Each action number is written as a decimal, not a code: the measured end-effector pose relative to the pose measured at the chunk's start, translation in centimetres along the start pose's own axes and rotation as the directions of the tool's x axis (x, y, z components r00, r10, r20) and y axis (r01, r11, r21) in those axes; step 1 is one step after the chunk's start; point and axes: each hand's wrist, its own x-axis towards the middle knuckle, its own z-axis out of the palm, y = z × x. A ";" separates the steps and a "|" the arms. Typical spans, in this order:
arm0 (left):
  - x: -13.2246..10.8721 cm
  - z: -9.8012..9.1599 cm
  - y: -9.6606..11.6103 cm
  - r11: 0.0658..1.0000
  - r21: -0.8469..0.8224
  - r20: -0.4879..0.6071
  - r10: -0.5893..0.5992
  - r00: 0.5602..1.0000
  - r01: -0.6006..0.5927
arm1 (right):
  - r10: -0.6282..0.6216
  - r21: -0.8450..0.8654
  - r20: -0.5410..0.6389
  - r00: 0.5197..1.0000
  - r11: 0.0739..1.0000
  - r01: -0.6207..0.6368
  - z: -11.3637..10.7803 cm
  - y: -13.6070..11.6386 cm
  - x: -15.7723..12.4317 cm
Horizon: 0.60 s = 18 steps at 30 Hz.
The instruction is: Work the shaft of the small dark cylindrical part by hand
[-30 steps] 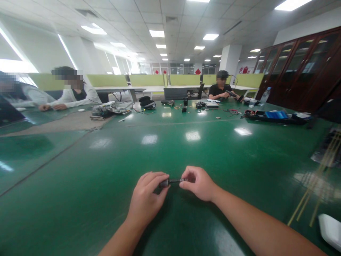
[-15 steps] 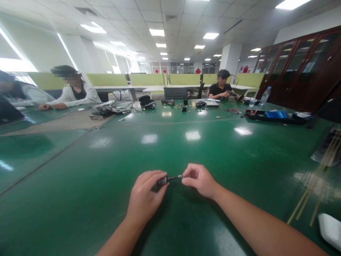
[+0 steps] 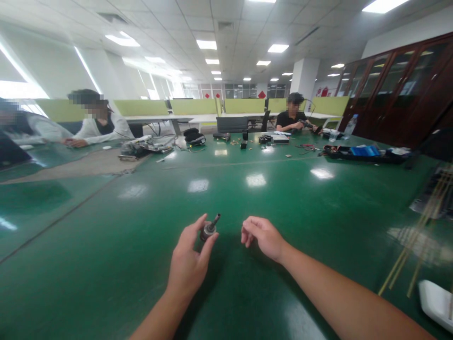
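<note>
Signs (image 3: 261, 95) like red diamonds hang far back, too small to read. The bottle (image 3: 350, 126) on the right is too blurry to show words. The desk (image 3: 226, 189) is green and shiny, and ceiling lights (image 3: 278, 48) make bright spots on it. On the left is a brown-grey patch (image 3: 81, 163).

The left hand (image 3: 187, 259) pinches a metal part (image 3: 208, 231) between thumb and fingers, over the near middle of the desk. The part is round and dark, with a thin rod poking up. The right hand (image 3: 264, 236) is near it, not touching, with curled fingers; I can't tell if they hold anything.

By the right edge are a white box (image 3: 437, 302) and thin sticks (image 3: 395, 267). 2 people (image 3: 111, 125) sit on the left and 1 person (image 3: 288, 120) sits across. Behind are green dividers (image 3: 140, 106) and, on the right, dark wood cupboards (image 3: 392, 94).
</note>
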 end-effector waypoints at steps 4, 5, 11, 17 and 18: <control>0.0 0.0 -0.3 0.999 -0.037 0.032 -0.006 0.999 0.008 | 0.003 -0.023 0.011 1.000 1.000 -0.003 0.0 0.0 0.0; 0.0 0.0 -0.3 0.999 -0.044 0.035 -0.012 0.999 0.013 | 0.005 -0.022 0.013 1.000 1.000 -0.005 0.0 0.0 0.0; 0.0 0.3 -0.2 0.974 -0.163 0.018 -0.158 0.987 0.159 | 0.015 -0.016 0.022 1.000 1.000 -0.015 -0.2 0.4 0.2; 0.6 -2.5 2.0 0.866 -0.422 -0.028 -0.306 0.951 0.267 | 0.016 -0.036 0.023 1.000 0.999 -0.015 -0.1 0.3 0.2; 0.3 -3.9 2.1 0.894 -0.365 -0.025 -0.289 0.957 0.260 | 0.015 -0.038 0.024 1.000 0.999 -0.014 -0.1 0.3 0.2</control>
